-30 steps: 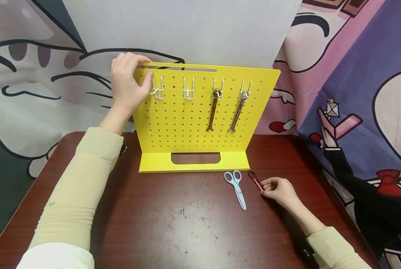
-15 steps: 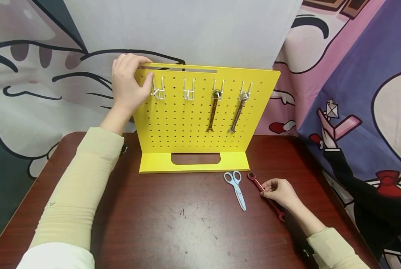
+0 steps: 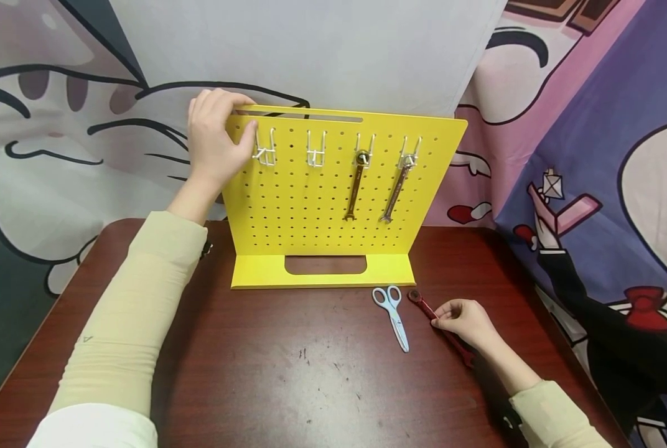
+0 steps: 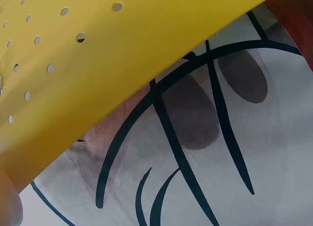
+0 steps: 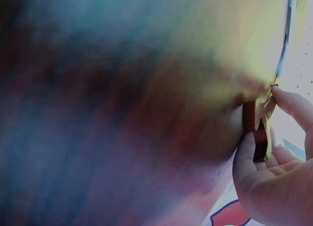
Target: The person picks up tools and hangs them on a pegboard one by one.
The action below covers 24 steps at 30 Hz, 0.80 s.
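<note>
At the upper left corner of a yellow pegboard [image 3: 294, 219], my left hand [image 3: 213, 140] grips the edge, thumb in front and fingers over the top. My right hand [image 3: 468, 322] pinches a red combination wrench [image 3: 425, 306] by its middle, low over the table on the right. The ring end points to the board; the other end lies partly in the hand's shadow. In the right wrist view, thumb and fingers hold the wrench [image 5: 249, 117] from both sides. Light blue scissors [image 3: 396, 318] lie left of it, handles toward the board.
Two metal wrenches hang on white hooks, one wrench [image 3: 354, 191] beside the other wrench [image 3: 395, 191]. Two bare hooks, a left hook [image 3: 264, 155] and a middle hook [image 3: 315, 157], are near my left hand. Behind the dark red table [image 3: 244, 361] hang printed cloths.
The red wrench has shifted slightly left, its ring end nearer the scissors, and its far end has come into sight below my right hand. My left hand keeps its place on the pegboard.
</note>
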### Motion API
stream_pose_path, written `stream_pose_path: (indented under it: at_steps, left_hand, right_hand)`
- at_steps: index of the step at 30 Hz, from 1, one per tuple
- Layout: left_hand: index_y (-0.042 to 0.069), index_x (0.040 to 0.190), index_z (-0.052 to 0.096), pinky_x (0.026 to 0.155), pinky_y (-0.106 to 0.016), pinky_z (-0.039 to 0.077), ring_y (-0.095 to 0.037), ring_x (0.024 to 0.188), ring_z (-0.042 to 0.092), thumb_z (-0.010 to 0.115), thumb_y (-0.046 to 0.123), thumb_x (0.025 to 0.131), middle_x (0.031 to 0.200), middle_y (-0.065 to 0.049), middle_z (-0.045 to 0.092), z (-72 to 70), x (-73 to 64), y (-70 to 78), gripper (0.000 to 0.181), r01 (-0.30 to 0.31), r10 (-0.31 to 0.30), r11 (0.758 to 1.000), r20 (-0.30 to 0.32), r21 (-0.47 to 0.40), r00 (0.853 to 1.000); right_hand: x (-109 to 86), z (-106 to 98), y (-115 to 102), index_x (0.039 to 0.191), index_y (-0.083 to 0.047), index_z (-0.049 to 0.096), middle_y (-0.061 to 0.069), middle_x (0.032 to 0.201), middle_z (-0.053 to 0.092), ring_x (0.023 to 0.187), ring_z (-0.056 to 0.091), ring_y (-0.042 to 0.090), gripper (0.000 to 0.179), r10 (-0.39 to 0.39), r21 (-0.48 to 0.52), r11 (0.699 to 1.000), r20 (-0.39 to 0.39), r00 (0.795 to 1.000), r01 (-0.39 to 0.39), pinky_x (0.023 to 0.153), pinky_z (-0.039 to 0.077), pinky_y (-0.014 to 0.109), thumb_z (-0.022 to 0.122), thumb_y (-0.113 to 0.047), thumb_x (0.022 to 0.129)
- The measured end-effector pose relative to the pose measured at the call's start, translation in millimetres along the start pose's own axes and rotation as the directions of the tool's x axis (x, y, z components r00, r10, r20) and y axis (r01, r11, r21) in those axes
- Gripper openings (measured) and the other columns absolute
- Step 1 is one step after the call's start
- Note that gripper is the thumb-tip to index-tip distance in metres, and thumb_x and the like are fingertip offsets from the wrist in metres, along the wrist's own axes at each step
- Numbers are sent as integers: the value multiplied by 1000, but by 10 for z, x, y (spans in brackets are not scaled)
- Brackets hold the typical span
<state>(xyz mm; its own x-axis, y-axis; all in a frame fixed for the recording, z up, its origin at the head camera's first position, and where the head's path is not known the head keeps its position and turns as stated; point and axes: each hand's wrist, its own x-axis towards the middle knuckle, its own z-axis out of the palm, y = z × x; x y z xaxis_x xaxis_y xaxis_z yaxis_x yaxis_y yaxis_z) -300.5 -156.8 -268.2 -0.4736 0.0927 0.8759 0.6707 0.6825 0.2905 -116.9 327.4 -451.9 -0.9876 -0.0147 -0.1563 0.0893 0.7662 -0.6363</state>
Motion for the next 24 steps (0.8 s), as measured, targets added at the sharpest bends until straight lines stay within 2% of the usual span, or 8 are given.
stream_pose_path:
  at_steps: [10, 16, 24]
  left_hand:
    - [-2, 117, 71, 99, -41, 36, -41, 105, 56, 65, 15, 97, 112, -21, 73, -17, 6, 14, 27, -2, 2, 1000, 8, 3, 1000]
    - [-2, 117, 71, 99, -41, 35, -41, 105, 56, 66, 15, 97, 112, -21, 73, -14, 4, 13, 27, -1, 1, 1000, 9, 6, 1000]
    - [-2, 117, 71, 99, -40, 35, -41, 104, 56, 65, 16, 97, 111, -21, 72, -6, 4, 5, 27, -2, 2, 1000, 7, 8, 1000]
  right_hand:
    - [-7, -29, -54, 91, 2, 78, 6, 79, 78, 69, 65, 6, 18, 8, 38, 999, 33, 999, -9, 67, 49, 22, 85, -14, 85]
    - [8, -32, -106, 94, 4, 78, 7, 80, 78, 69, 64, 5, 20, 1, 73, 997, 17, 1000, -2, 67, 50, 22, 85, -14, 86]
    - [126, 19, -275, 98, 5, 78, 7, 81, 78, 69, 65, 3, 22, -8, 137, 991, 0, 1000, 8, 67, 51, 21, 84, -13, 87]
